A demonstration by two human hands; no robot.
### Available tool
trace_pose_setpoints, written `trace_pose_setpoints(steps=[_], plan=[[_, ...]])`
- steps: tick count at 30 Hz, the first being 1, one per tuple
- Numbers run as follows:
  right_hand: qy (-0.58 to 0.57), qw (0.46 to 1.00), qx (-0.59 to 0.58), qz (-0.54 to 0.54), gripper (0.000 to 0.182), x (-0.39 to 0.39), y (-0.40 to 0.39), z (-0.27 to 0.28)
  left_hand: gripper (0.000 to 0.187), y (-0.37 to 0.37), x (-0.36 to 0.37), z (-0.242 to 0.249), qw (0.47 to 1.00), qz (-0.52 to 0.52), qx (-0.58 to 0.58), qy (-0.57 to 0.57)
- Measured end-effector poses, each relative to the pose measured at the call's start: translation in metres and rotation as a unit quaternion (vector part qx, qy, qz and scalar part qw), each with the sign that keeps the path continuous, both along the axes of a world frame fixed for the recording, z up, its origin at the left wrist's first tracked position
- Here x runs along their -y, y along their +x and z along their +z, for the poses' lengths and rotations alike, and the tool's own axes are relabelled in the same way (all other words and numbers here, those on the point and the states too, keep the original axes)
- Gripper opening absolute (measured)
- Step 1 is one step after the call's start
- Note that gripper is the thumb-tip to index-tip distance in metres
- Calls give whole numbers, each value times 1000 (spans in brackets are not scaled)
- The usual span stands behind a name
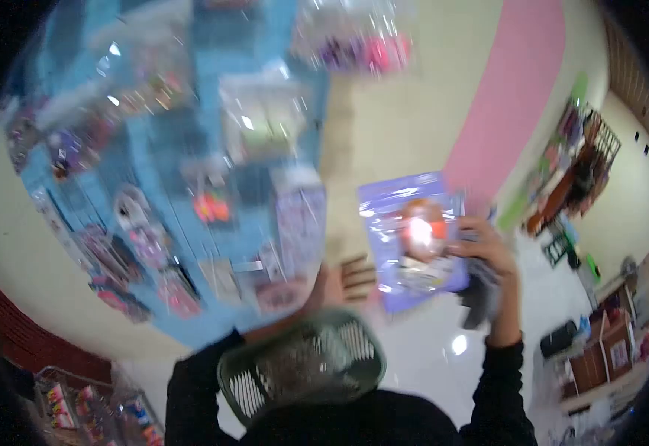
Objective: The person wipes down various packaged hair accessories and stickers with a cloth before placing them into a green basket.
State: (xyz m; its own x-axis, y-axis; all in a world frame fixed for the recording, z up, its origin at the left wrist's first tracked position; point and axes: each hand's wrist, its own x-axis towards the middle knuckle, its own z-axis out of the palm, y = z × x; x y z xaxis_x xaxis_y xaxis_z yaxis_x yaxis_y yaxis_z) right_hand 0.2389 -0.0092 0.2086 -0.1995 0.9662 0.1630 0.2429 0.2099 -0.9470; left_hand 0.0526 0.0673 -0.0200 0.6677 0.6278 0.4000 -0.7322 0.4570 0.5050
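A purple plastic packet [384, 223] with a round orange item showing through its front is gripped at its right edge by my right hand [490, 245]. Dark grey cloth-like material [479, 295] hangs below the fingers of that same hand; I cannot make out what it is. To the left of the packet, my left hand [345, 280] has its fingers stretched out and apart, holding nothing. A dark green plastic basket [373, 357] with slotted sides sits at my left forearm, close to my body. Its inside is blurred.
A blue display panel [250, 201] on the left bears several bagged goods, including a clear bag with a pale item [265, 126]. Behind it is a cream wall with a pink band [499, 111]. Shelves of goods [79, 409] stand lower left; boxes [611, 346] are at right.
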Motion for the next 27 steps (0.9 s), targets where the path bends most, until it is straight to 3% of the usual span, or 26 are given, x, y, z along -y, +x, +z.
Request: trace_pose_setpoints(steps=[1, 2, 3, 5, 6, 7, 8, 9, 11, 12, 13, 14, 16, 17, 18, 22, 25, 27], plan=[[-55, 998, 1, 22, 13, -10, 6, -43, 50, 15, 12, -4, 997, 70, -19, -42], [-140, 989, -34, 39, 11, -21, 13, -87, 48, 13, 20, 14, 990, 95, -101, 10], [-160, 986, -46, 27, 11, -22, 18, -113, 46, 14, 25, 31, 974, 115, -180, 73], [-226, 958, -176, -32, 13, -20, 31, -143, 45, 26, 23, 31, 967, 119, -221, 44], [-229, 955, -182, -41, 13, -17, 38, -142, 45, 32, 21, 30, 957, 141, -251, 32], [-212, 927, -296, -87, 17, -15, 47, -138, 45, 41, 21, 26, 957, 132, -255, 30], [-190, 885, -404, -131, 22, -11, 51, -133, 44, 45, 23, 25, 948, 187, -252, 58], [-193, 882, -407, -137, 22, -7, 53, -131, 43, 48, 24, 22, 935, 242, -247, 85], [-87, 892, -418, -151, 31, -5, 57, -129, 41, 55, 21, 15, 932, 220, -275, 83], [-35, 922, -344, -174, 38, -9, 50, -141, 41, 59, 20, 11, 935, 201, -276, 94], [25, 960, -114, -256, 40, -12, 31, -142, 42, 62, 20, 8, 938, 182, -276, 105], [170, 947, 11, -272, 40, -12, 4, -146, 48, 59, 23, 12, 952, 156, -240, 111], [296, 925, 97, -218, 37, -16, -27, -154, 51, 57, 29, 7, 932, 186, -292, 106], [296, 927, 98, -210, 37, -20, -25, -159, 54, 54, 31, 6, 907, 219, -344, 106], [333, 911, 114, -214, 34, -28, -24, -164, 57, 49, 26, 17, 909, 188, -336, 158], [386, 896, 123, -181, 31, -41, -35, -172, 54, 42, 31, 5, 928, 212, -298, 73], [437, 879, 151, -114, 32, -47, -37, -183, 55, 32, 36, 2, 887, 264, -371, 76], [463, 869, 160, -76, 32, -54, -34, -183, 55, 30, 25, -6, 944, 205, -239, 103]])
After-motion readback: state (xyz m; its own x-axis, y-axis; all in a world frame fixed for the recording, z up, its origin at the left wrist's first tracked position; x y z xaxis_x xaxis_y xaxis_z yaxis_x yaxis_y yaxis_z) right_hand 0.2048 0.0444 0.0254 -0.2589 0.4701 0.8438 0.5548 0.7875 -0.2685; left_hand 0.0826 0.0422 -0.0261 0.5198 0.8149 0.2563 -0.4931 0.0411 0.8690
